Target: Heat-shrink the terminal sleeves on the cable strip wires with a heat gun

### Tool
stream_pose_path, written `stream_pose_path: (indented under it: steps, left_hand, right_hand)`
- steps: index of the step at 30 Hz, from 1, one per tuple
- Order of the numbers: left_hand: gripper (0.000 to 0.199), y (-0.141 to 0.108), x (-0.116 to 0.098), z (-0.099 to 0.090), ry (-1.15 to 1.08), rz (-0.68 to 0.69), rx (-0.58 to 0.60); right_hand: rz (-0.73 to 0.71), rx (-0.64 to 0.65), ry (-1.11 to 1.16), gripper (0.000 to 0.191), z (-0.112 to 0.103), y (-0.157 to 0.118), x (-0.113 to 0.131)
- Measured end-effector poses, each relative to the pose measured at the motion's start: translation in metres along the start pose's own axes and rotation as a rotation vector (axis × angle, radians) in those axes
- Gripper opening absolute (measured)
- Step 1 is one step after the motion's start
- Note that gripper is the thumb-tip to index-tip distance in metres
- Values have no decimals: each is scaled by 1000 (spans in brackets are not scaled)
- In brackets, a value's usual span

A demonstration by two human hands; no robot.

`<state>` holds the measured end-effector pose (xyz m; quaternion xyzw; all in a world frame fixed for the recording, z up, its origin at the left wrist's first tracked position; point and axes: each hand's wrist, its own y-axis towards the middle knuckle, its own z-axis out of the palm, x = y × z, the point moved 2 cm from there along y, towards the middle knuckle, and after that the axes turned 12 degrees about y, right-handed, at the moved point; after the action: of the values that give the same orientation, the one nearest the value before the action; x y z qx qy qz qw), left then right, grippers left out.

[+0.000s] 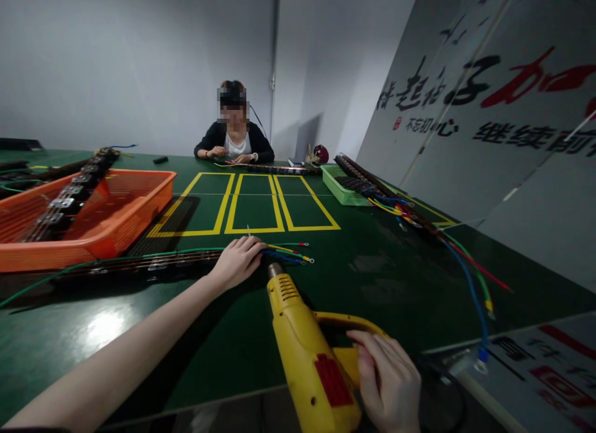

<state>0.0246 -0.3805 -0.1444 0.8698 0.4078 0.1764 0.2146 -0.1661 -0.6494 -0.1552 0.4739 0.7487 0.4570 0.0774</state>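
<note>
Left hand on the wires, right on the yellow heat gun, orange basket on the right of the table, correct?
No, the head view shows the orange basket on the left of the table; the left hand is on the wires, the right hand on the heat gun.

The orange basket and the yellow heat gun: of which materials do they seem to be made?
The orange basket looks like semi-gloss plastic: even colour, smooth moulded rim. The yellow heat gun seems to have a hard plastic body with moulded vents; its nozzle is probably bare metal, grey with a dull shine.
</note>
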Motion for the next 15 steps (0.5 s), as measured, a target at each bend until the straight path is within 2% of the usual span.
stream_pose_path:
  steps: [4,8,15]
  left_hand:
    - [27,-6,1,4,18,-4,-9]
    - [20,-8,3,1,-5,-73,-61]
    - [19,-7,5,1,-28,-106,-20]
  right_hand:
    - [20,-47,-3,20,5,1,3]
    - [52,-79,-15,18,14,6,10]
    - [111,-52,-38,18,37,11,32]
